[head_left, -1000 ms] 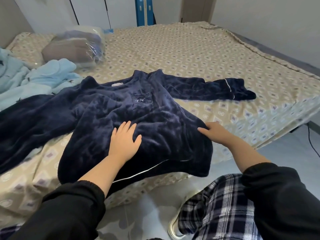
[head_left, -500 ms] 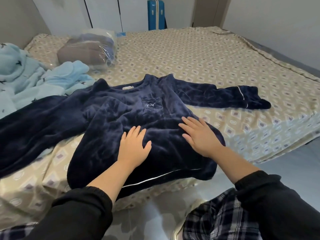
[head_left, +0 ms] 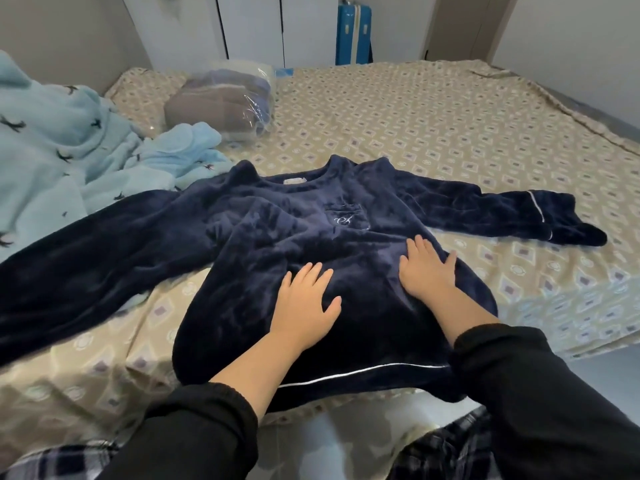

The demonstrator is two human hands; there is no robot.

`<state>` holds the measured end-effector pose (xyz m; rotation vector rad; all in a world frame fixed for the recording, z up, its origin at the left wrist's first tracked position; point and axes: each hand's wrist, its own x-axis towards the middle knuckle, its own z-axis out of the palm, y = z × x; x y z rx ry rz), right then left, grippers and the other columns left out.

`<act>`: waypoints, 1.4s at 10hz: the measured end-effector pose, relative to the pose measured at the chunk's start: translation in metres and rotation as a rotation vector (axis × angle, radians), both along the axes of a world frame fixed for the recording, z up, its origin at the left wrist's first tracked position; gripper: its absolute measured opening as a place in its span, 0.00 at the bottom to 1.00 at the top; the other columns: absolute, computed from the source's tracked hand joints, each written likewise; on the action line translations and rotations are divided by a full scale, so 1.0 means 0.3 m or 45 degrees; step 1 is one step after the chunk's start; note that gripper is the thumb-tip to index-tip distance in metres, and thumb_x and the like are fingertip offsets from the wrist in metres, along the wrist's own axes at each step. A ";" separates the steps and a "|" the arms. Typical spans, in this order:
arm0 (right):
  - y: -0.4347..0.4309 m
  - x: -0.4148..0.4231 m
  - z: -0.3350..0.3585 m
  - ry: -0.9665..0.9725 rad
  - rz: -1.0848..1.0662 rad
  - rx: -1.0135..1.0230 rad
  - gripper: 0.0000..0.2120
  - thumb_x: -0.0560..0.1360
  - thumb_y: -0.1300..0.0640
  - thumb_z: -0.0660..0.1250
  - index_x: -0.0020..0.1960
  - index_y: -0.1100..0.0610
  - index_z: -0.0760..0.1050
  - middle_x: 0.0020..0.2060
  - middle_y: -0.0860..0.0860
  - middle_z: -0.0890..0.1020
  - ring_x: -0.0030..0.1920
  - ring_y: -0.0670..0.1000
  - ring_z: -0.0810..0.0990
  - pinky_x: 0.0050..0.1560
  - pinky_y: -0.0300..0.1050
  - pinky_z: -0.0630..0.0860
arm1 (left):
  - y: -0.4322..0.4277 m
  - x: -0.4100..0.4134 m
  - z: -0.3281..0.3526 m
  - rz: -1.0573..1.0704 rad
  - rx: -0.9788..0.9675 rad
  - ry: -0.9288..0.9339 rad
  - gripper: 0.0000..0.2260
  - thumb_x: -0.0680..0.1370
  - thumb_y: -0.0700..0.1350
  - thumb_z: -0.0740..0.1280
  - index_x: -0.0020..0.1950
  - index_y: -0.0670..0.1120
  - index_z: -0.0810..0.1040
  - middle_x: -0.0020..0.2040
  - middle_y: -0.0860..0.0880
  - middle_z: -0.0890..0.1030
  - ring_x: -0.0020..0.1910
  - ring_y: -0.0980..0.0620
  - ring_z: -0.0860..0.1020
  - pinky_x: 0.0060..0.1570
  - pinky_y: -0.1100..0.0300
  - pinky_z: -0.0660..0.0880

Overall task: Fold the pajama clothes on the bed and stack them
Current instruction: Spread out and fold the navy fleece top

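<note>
Navy pajama top (head_left: 277, 230): lying face-up, spread near the front edge of the bed (head_left: 450, 126), sleeves reaching out to either side. Left hand (head_left: 304, 303): resting palm-down on the lower front, fingers straight and spread, pinching nothing. Right hand (head_left: 427, 271): pressing flat near it, below the chest pocket (head_left: 346, 218), fingers straight. Light blue pajamas (head_left: 62, 143): lying crumpled at far left. Plastic-wrapped bundle (head_left: 218, 98): sitting beyond them.
</note>
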<state>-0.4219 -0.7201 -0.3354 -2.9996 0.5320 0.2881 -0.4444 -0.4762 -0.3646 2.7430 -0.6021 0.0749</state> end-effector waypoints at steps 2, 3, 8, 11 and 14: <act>0.269 -0.029 -0.019 -0.268 0.411 -0.061 0.27 0.82 0.45 0.45 0.79 0.53 0.46 0.78 0.54 0.46 0.78 0.54 0.44 0.73 0.62 0.44 | 0.187 0.006 0.111 0.117 -0.203 -0.417 0.14 0.74 0.41 0.68 0.59 0.43 0.81 0.59 0.46 0.81 0.63 0.43 0.75 0.70 0.42 0.62; 0.338 -0.084 -0.083 -0.209 0.628 -0.104 0.27 0.82 0.43 0.43 0.79 0.49 0.46 0.78 0.52 0.46 0.78 0.53 0.44 0.74 0.60 0.45 | 0.361 0.037 0.159 0.602 -0.253 -0.129 0.23 0.76 0.45 0.67 0.70 0.42 0.71 0.67 0.43 0.73 0.66 0.42 0.70 0.65 0.49 0.67; 0.345 -0.071 -0.076 -0.185 0.518 -0.067 0.26 0.82 0.44 0.43 0.79 0.49 0.47 0.78 0.49 0.45 0.78 0.52 0.43 0.74 0.58 0.43 | 0.467 -0.133 0.207 0.183 -0.610 0.618 0.18 0.75 0.48 0.70 0.64 0.49 0.75 0.58 0.57 0.78 0.56 0.57 0.76 0.56 0.61 0.72; 0.347 -0.072 -0.066 -0.184 0.502 -0.063 0.26 0.82 0.44 0.43 0.79 0.50 0.47 0.78 0.49 0.46 0.78 0.51 0.43 0.75 0.57 0.44 | 0.587 -0.149 0.195 0.161 -0.575 1.527 0.11 0.73 0.41 0.73 0.53 0.50 0.79 0.48 0.49 0.85 0.42 0.57 0.83 0.38 0.67 0.77; 0.339 -0.078 -0.062 -0.155 0.661 -0.142 0.27 0.82 0.45 0.42 0.79 0.51 0.45 0.78 0.50 0.46 0.78 0.54 0.43 0.74 0.60 0.45 | 0.495 -0.058 0.230 0.448 -0.065 -0.033 0.13 0.78 0.48 0.62 0.61 0.47 0.78 0.59 0.45 0.79 0.58 0.43 0.76 0.55 0.52 0.71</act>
